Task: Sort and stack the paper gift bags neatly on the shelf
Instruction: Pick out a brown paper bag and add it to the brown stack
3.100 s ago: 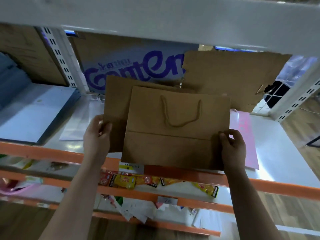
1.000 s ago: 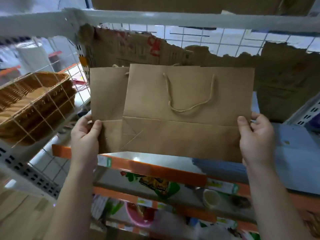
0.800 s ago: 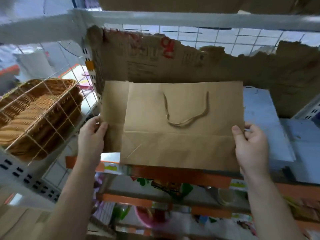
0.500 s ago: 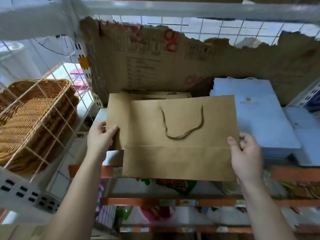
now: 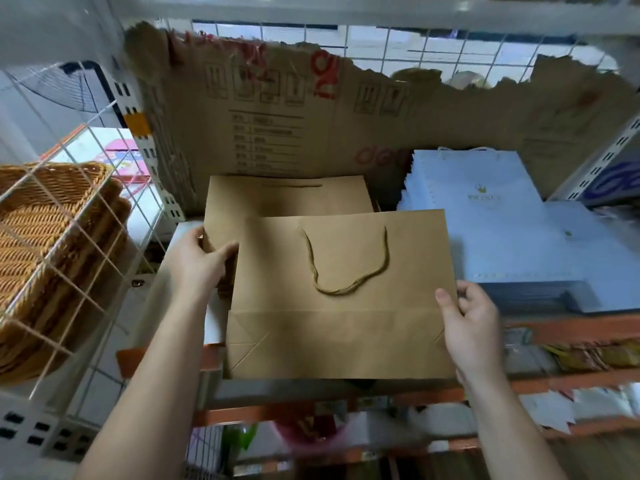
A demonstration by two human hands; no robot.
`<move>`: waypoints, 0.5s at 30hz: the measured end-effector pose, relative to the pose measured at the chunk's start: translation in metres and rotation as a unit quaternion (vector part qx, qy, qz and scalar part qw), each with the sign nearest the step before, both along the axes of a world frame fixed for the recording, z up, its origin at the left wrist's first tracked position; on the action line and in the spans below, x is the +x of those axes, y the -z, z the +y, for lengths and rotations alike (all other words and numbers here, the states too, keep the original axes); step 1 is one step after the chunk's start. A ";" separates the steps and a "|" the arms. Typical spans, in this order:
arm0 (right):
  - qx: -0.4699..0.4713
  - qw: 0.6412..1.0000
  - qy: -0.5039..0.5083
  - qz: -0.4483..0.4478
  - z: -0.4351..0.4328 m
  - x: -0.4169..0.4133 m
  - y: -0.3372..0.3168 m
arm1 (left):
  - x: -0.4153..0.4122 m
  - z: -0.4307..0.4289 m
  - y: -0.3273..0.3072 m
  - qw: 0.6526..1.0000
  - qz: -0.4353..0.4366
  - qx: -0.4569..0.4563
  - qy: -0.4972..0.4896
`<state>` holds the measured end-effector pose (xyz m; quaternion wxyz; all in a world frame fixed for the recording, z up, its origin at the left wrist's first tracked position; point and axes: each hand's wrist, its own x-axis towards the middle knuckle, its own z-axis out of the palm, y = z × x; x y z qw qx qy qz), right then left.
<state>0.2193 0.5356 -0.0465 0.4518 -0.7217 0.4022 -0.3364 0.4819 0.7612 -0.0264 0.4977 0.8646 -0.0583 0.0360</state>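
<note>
Our hands are set apart, each clamped on kraft paper. Our left hand [image 5: 201,263] grips the left edge of the rear brown bag [image 5: 287,199]. Our right hand [image 5: 472,323] pinches the right edge of the front brown bag [image 5: 341,327], which overhangs the shelf's orange rail [image 5: 571,329]. Just right lies a pale blue bag stack [image 5: 485,230] with a gold crest, its wording too blurred to read. Torn cardboard [image 5: 311,126] at the back carries red letters and an unreadable table. A wicker basket [image 5: 52,237] sits left, beyond wire mesh.
</note>
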 end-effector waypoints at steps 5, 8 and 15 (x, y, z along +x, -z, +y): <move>0.003 1.000 -0.004 0.004 0.005 0.002 0.001 | 0.002 -0.006 -0.003 0.999 0.000 0.016 0.030; 0.013 1.000 -0.005 0.004 0.005 0.007 0.002 | 0.007 -0.003 -0.002 0.999 0.009 0.011 0.035; -0.019 0.998 -0.049 -0.025 0.007 0.052 -0.030 | -0.001 0.037 0.027 0.997 -0.050 -0.048 0.027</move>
